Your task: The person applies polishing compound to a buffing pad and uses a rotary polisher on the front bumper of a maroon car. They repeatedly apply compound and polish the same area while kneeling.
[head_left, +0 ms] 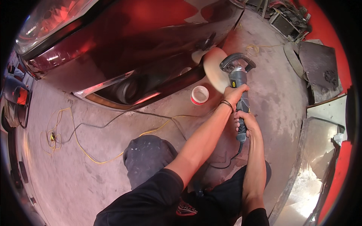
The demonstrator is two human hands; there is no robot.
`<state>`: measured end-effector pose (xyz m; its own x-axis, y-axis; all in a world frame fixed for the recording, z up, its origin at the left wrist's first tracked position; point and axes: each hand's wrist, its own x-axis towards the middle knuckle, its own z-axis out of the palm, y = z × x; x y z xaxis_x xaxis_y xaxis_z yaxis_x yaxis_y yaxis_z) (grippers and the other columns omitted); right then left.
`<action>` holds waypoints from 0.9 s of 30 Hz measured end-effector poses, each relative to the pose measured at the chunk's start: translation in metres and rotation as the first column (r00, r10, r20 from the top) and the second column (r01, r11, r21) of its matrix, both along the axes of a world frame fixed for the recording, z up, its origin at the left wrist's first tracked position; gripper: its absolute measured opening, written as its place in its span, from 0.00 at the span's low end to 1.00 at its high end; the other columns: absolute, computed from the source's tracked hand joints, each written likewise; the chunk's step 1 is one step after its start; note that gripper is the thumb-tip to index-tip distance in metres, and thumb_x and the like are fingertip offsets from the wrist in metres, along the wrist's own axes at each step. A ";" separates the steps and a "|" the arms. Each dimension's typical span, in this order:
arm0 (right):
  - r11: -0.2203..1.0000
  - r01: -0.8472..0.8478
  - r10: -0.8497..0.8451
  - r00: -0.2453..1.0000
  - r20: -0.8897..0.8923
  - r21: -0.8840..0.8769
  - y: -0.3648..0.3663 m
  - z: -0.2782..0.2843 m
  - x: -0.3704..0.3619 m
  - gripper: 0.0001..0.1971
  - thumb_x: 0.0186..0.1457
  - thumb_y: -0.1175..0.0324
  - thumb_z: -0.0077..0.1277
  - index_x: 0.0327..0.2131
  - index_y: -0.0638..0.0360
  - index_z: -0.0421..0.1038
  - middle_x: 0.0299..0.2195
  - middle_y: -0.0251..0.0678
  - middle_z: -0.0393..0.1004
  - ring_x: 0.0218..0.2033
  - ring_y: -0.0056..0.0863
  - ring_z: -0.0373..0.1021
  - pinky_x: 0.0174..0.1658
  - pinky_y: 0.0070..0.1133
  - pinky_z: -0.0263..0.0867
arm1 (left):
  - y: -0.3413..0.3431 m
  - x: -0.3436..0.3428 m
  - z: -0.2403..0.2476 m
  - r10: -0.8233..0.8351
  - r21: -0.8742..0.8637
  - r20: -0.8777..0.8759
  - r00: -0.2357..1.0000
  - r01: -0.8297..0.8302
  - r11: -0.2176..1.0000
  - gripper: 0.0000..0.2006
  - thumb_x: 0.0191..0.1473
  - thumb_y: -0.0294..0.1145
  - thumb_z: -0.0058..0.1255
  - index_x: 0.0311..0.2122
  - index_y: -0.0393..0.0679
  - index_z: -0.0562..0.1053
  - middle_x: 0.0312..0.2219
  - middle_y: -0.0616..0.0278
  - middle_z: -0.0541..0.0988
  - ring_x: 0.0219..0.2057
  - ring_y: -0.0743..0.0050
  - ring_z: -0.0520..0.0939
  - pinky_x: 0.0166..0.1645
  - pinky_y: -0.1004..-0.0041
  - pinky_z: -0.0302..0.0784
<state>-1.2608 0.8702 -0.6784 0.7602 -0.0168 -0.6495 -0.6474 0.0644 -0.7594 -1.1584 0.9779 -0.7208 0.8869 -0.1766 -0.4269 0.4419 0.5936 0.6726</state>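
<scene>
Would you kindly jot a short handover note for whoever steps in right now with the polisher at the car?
Left hand: gripping the polisher body near its head.
Right hand: gripping the rear handle, cord trailing below.
Polishing pad: against the dark red car panel, low on its side.
Tape roll: on the concrete floor beside the pad; yellow cable lies to the left.
Done: cannot tell how much is polished.
Left: the panel work appears ongoing.
</scene>
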 end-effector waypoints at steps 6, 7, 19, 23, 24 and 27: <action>0.995 -0.038 0.035 0.999 -0.026 -0.094 -0.004 -0.003 -0.048 0.07 0.54 0.74 0.59 0.37 0.63 0.75 0.22 0.31 0.73 0.16 0.21 0.70 0.19 0.23 0.70 | 0.003 -0.061 -0.001 0.097 -0.003 -0.025 0.995 -0.097 0.995 0.18 0.48 0.36 0.74 0.39 0.35 0.81 0.29 0.59 0.84 0.25 0.70 0.84 0.30 0.65 0.80; 0.993 -0.045 0.040 0.998 -0.041 -0.106 -0.006 -0.003 -0.060 0.07 0.54 0.75 0.59 0.37 0.64 0.76 0.22 0.32 0.73 0.16 0.21 0.70 0.19 0.23 0.70 | 0.003 -0.076 -0.002 0.119 0.008 -0.017 0.993 -0.119 0.993 0.17 0.49 0.35 0.74 0.40 0.35 0.81 0.30 0.60 0.84 0.25 0.71 0.84 0.31 0.66 0.81; 0.926 -0.340 0.344 0.939 -0.005 -0.165 0.008 -0.024 -0.144 0.07 0.48 0.78 0.65 0.32 0.64 0.78 0.22 0.31 0.77 0.19 0.21 0.72 0.24 0.23 0.67 | 0.046 -0.212 -0.008 0.388 0.066 0.026 0.921 -0.389 0.919 0.16 0.55 0.31 0.70 0.46 0.36 0.80 0.37 0.60 0.85 0.34 0.72 0.86 0.39 0.67 0.83; 0.955 -0.285 0.286 0.958 -0.004 -0.085 0.013 -0.032 -0.151 0.06 0.49 0.77 0.64 0.32 0.64 0.78 0.22 0.32 0.76 0.19 0.21 0.71 0.23 0.24 0.66 | 0.048 -0.211 -0.009 0.343 0.085 0.025 0.939 -0.344 0.935 0.18 0.53 0.34 0.72 0.44 0.38 0.79 0.35 0.65 0.84 0.32 0.75 0.83 0.39 0.69 0.81; 0.967 -0.252 0.252 0.968 -0.011 -0.027 0.015 -0.037 -0.152 0.06 0.50 0.76 0.64 0.32 0.63 0.78 0.22 0.32 0.76 0.19 0.21 0.71 0.23 0.24 0.65 | 0.046 -0.206 -0.009 0.315 0.168 0.018 0.949 -0.313 0.935 0.19 0.52 0.35 0.73 0.45 0.37 0.79 0.35 0.64 0.85 0.32 0.74 0.84 0.39 0.69 0.81; 0.969 -0.077 0.092 0.995 -0.049 0.237 0.019 -0.056 -0.149 0.06 0.51 0.76 0.62 0.32 0.64 0.76 0.22 0.34 0.75 0.19 0.24 0.71 0.23 0.26 0.68 | 0.041 -0.181 -0.010 0.198 0.453 0.014 0.980 -0.183 0.872 0.25 0.46 0.40 0.74 0.46 0.34 0.80 0.36 0.56 0.87 0.34 0.66 0.87 0.43 0.65 0.84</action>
<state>-1.4096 0.8891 -0.7341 0.7125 0.2037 -0.6715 -0.7014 0.1790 -0.6899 -1.3398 1.0185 -0.7309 0.8684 0.2127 -0.4480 0.3767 0.3048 0.8748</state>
